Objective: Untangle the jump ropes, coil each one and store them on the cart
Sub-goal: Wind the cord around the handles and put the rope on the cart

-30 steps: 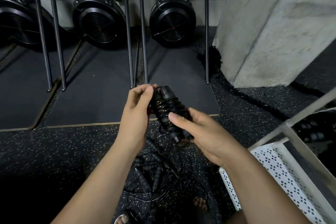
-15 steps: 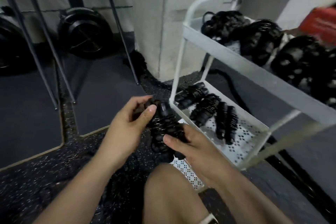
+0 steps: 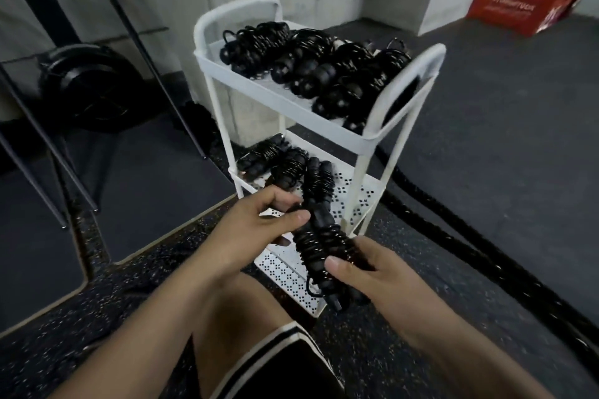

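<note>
Coiled jump rope (image 3: 319,244) gripped between both hands, left hand (image 3: 249,230) pinching top, right hand (image 3: 366,272) clasping bottom

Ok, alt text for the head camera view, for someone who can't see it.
Two bare hands hold a coiled black jump rope in front of a white cart: the left hand grips its upper end, the right hand its lower end. More coiled ropes fill the top shelf and lie on a lower shelf.

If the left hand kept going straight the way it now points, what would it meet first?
Most likely the coiled ropes on the cart's lower shelf, just beyond the left hand and the rope bundle it grips, though depth is hard to judge.
</note>
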